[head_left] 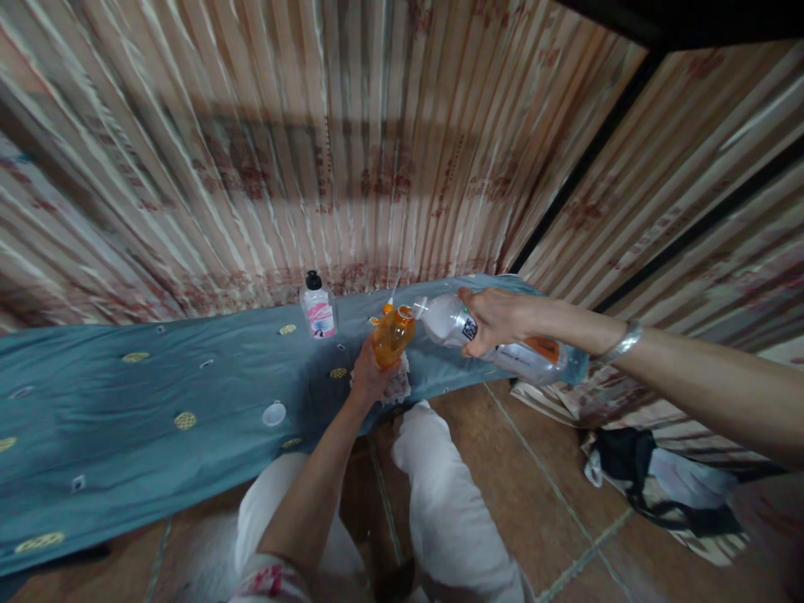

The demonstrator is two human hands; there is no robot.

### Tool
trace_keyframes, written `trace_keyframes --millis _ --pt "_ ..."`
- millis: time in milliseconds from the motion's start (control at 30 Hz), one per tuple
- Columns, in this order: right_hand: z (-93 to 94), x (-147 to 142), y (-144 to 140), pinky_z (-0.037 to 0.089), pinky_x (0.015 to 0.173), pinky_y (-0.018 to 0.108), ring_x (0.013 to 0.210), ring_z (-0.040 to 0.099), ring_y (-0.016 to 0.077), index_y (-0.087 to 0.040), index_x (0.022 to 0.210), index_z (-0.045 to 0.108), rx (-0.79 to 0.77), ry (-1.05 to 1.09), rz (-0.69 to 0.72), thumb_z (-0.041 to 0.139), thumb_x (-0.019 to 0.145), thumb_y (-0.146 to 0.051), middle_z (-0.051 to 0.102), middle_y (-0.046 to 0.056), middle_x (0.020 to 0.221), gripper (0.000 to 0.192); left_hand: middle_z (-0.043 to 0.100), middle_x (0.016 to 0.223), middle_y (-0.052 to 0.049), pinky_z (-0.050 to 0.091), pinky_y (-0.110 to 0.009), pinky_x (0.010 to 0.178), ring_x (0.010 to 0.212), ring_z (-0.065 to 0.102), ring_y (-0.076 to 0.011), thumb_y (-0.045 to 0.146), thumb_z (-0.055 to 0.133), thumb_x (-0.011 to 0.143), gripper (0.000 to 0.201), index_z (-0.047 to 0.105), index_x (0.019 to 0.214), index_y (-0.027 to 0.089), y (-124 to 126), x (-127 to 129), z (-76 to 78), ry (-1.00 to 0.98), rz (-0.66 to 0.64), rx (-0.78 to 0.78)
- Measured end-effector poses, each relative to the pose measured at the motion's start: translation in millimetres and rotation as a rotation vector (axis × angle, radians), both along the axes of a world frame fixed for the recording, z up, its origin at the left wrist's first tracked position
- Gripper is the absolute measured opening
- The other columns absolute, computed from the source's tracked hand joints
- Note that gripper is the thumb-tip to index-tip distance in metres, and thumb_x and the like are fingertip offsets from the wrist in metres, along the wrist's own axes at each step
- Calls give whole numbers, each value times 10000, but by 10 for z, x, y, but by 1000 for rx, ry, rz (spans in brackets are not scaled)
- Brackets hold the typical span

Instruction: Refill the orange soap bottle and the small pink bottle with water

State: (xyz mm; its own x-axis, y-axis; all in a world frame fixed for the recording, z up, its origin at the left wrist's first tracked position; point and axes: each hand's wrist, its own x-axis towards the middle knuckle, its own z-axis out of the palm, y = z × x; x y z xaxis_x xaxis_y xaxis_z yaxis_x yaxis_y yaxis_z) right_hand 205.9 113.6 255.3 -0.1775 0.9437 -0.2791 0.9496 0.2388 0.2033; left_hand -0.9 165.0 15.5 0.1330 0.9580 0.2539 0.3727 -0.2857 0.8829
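Note:
My left hand is wrapped round a translucent orange bottle, which leans to the right with its mouth uncapped. My right hand grips a large clear plastic bottle with a white and orange label, tilted so its neck points left. The neck of the clear bottle meets or nearly touches the orange bottle's mouth; whether liquid is flowing I cannot tell. Just behind the orange bottle shows a small orange piece with a thin white tube. A pale, frilly-edged cloth lies beneath my left hand.
A clear bottle with a black cap and pink label stands on the bench's blue-green patterned cover. Behind hangs a pleated curtain. A dark metal bar slants at right. Bundled fabric lies on the tiled floor.

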Motion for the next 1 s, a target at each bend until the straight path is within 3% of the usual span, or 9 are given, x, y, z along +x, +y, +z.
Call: trace_keyframes --millis 467,1000 --pt "-27 4 29 363 525 270 691 680 237 -48 1237 581 11 4 37 783 679 -502 733 86 804 748 664 1328 -123 517 -477 1069 1215 651 -292 249 758 700 774 455 1410 189 72 -14 -159 -34 -16 73" --pt "-20 -5 42 380 541 278 760 699 269 -40 1265 567 -12 -18 15 783 672 -531 730 112 861 800 664 1328 -120 521 -474 1059 1197 655 -283 236 760 707 773 462 1420 199 87 -9 -201 -34 -4 128"
